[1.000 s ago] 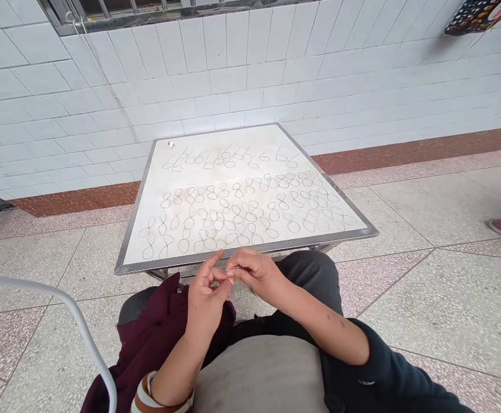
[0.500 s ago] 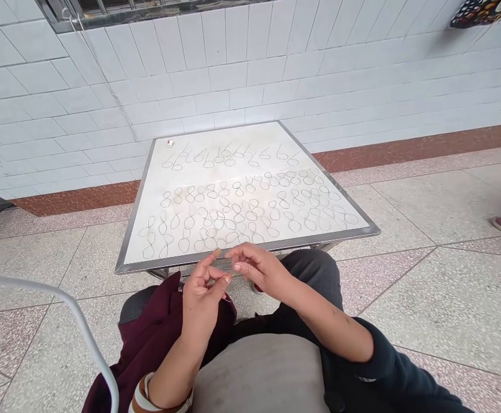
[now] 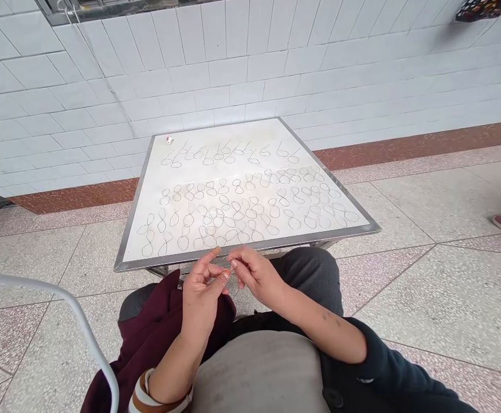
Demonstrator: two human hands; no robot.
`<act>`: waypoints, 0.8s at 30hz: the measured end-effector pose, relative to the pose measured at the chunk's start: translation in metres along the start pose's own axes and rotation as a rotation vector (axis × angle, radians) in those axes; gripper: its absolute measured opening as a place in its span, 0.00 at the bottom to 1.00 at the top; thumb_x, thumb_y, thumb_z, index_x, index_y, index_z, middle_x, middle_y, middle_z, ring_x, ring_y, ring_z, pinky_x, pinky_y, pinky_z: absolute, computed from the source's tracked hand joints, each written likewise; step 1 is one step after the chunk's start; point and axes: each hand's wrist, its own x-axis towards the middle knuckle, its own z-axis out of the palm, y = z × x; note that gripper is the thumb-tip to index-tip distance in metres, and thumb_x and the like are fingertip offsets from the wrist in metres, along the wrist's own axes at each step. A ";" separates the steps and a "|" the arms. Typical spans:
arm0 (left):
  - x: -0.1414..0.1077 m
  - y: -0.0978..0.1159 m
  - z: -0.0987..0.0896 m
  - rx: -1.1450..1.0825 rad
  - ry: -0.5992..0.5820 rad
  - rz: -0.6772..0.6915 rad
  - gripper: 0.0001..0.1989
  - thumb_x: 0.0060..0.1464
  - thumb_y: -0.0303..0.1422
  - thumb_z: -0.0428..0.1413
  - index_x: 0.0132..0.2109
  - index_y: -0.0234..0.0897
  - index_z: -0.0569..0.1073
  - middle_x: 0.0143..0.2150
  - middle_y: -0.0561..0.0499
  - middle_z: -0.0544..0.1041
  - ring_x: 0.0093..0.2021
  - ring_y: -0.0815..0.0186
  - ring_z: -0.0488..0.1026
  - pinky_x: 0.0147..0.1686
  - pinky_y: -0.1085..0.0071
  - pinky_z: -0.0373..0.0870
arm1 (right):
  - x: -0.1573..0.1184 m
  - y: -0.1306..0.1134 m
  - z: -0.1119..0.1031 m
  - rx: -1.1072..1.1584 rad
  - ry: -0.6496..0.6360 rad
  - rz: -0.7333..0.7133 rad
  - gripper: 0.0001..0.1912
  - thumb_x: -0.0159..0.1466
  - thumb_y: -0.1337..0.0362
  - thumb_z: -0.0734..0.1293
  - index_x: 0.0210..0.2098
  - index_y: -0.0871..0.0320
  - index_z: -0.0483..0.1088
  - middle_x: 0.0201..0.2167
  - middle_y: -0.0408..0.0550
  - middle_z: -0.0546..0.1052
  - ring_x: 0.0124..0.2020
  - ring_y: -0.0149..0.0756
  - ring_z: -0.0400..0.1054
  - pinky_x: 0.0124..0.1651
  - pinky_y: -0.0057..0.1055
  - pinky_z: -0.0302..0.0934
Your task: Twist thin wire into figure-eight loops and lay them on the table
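Left hand: the left hand (image 3: 201, 292) is before the near edge of the surface (image 3: 220, 179), its grip pinching a thin strand (image 3: 237, 288) between thumb and bent forefinger.
Right hand: the right hand (image 3: 257, 276) is just beside the left, thumb and forefinger together; its grip appears to be grasping the same strand, though the contact is too small to see clearly.
Strand: held between the hands, off the surface, a fine curve hanging below the fingertips.
Figure-eight loops: many thin dark loops (image 3: 237, 186) lie in uneven rows from the middle to the near edge, some overlapping.
Six-shaped strands: a band of single-loop strands (image 3: 265, 152) lies toward the far edge.
Far left corner: a small white-and-red object (image 3: 169, 140).
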 end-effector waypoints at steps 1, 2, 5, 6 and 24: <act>0.000 0.000 0.000 0.004 -0.002 0.002 0.26 0.49 0.35 0.64 0.55 0.39 0.73 0.32 0.53 0.73 0.33 0.68 0.70 0.26 0.75 0.70 | -0.001 0.000 0.002 -0.023 0.020 -0.009 0.06 0.70 0.63 0.56 0.40 0.54 0.63 0.34 0.43 0.69 0.19 0.23 0.61 0.27 0.27 0.62; 0.000 0.000 0.001 0.005 -0.004 0.004 0.26 0.49 0.35 0.64 0.55 0.39 0.73 0.32 0.53 0.73 0.33 0.68 0.70 0.27 0.75 0.70 | -0.001 0.001 0.004 -0.039 0.040 -0.016 0.06 0.70 0.64 0.56 0.39 0.54 0.62 0.35 0.43 0.69 0.18 0.22 0.60 0.28 0.28 0.62; 0.001 0.001 0.001 -0.017 -0.005 0.006 0.24 0.49 0.35 0.64 0.55 0.38 0.73 0.32 0.53 0.73 0.33 0.68 0.69 0.28 0.75 0.71 | -0.002 -0.001 0.005 -0.017 0.060 0.021 0.06 0.70 0.63 0.55 0.40 0.54 0.62 0.34 0.43 0.68 0.18 0.23 0.59 0.27 0.28 0.63; 0.001 0.001 0.001 -0.032 0.001 0.007 0.24 0.49 0.34 0.64 0.54 0.38 0.74 0.31 0.53 0.73 0.33 0.68 0.69 0.28 0.75 0.71 | -0.001 -0.002 0.004 0.020 0.047 0.051 0.06 0.70 0.63 0.56 0.40 0.54 0.62 0.34 0.43 0.68 0.19 0.23 0.60 0.27 0.28 0.63; 0.005 0.000 -0.002 -0.171 0.083 -0.067 0.23 0.45 0.33 0.67 0.50 0.38 0.76 0.31 0.53 0.79 0.31 0.70 0.74 0.32 0.73 0.72 | 0.000 0.004 0.003 0.494 -0.044 0.210 0.10 0.62 0.61 0.68 0.41 0.54 0.65 0.30 0.39 0.70 0.27 0.26 0.65 0.32 0.27 0.62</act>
